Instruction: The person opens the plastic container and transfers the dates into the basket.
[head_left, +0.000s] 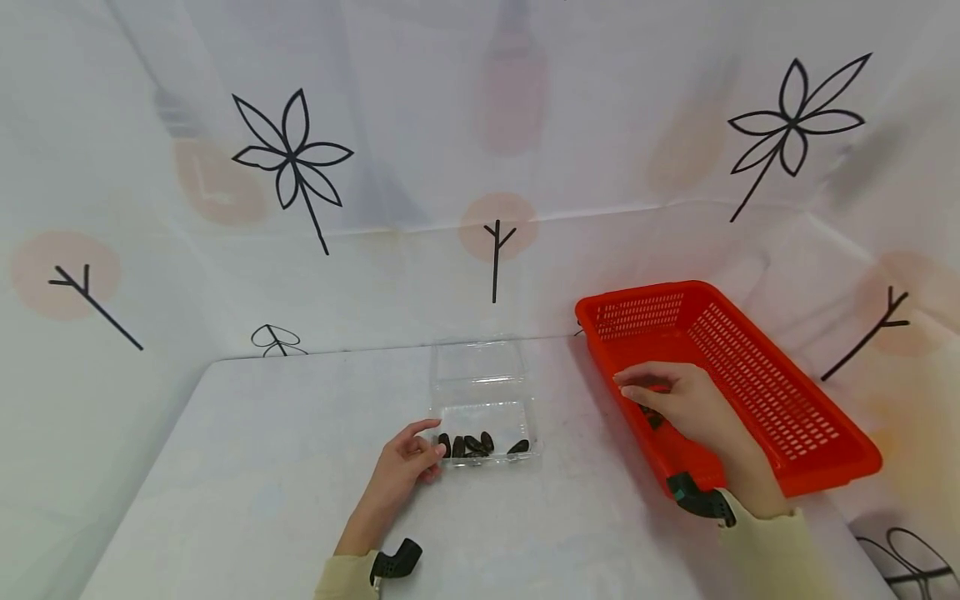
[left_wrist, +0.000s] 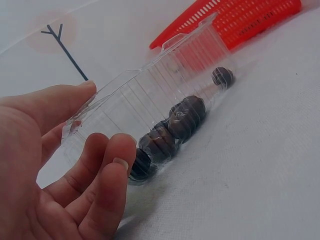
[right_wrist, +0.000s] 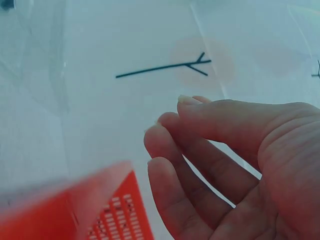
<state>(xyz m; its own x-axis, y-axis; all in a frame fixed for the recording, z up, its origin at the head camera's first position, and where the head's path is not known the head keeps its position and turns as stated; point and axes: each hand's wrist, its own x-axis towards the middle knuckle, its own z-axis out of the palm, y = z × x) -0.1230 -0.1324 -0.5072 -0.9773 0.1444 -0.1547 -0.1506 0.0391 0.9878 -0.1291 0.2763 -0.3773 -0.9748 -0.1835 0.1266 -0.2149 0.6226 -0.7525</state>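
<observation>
Pinching the left end of a clear plastic box (head_left: 491, 414), the left hand (head_left: 401, 467) has its grip bent around the corner. Small dark brown oval pieces (head_left: 459, 447) lie inside, low in the middle of the frame. The right hand (head_left: 678, 400) hangs over the left side of a long red plastic basket (head_left: 750, 375). Its grip is loosely curved, and I see nothing in it. More dark oval pieces (head_left: 654, 417) lie in the basket just under its thumb, far nearer than to the left hand. The basket slants from upper left to lower right.

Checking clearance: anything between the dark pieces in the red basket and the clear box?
Yes: the red basket's box-side wall. The right hand is over the dark pieces; beyond the wall, nothing visible blocks the clear box, lid open.
</observation>
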